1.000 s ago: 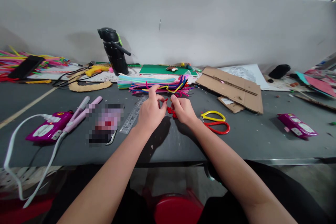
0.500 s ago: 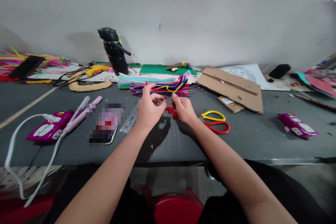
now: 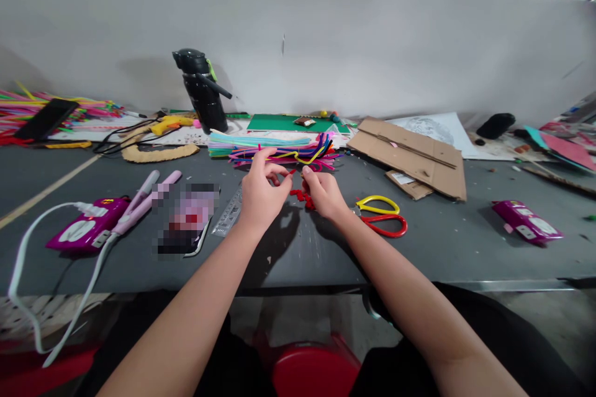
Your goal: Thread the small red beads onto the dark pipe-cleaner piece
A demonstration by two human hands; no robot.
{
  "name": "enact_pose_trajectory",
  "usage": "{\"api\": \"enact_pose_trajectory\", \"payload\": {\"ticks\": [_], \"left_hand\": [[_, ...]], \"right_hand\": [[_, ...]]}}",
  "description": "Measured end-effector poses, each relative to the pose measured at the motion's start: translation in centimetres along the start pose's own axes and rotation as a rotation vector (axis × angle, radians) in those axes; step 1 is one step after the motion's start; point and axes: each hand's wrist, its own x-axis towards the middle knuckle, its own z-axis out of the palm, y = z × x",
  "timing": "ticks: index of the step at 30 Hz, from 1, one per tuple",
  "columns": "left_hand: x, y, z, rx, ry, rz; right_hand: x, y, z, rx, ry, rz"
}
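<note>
Over the middle of the grey table, my left hand (image 3: 265, 192) is closed in a pinch on a short red pipe cleaner (image 3: 292, 172). Just to its right, my right hand (image 3: 325, 191) is closed too, thumb pressed to the fingers; what it pinches is too small to make out. The fingertips of both hands are close together. Small fuzzy red pieces (image 3: 302, 197) lie below, partly covered by my right hand. Behind the hands rests a bundle of coloured pipe cleaners (image 3: 279, 147). Scissors (image 3: 384, 217) with one yellow and one red handle lie beside my right wrist.
A clear ruler (image 3: 227, 214) and a blurred-out phone (image 3: 189, 220) lie left of my hands. Farther left is a pink hair straightener (image 3: 146, 201) by a purple power strip (image 3: 88, 226). A black bottle (image 3: 205, 93) stands behind. Cardboard (image 3: 412, 158) lies at right.
My hands have shifted very slightly left, and the red pipe cleaner at the left fingertips has tilted a little. Everything else stays in place.
</note>
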Motion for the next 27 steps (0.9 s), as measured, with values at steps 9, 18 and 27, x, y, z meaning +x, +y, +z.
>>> {"api": "enact_pose_trajectory", "payload": {"ticks": [9, 18, 27], "left_hand": [[-0.11, -0.2, 0.09, 0.029, -0.014, 0.018], [-0.41, 0.07, 0.09, 0.15, -0.048, 0.116], [-0.45, 0.15, 0.09, 0.182, -0.043, 0.13]], "right_hand": [[0.09, 0.39, 0.22, 0.084, -0.041, 0.041], [-0.21, 0.02, -0.15, -0.055, -0.006, -0.07], [-0.24, 0.03, -0.31, -0.147, 0.023, -0.138]]}}
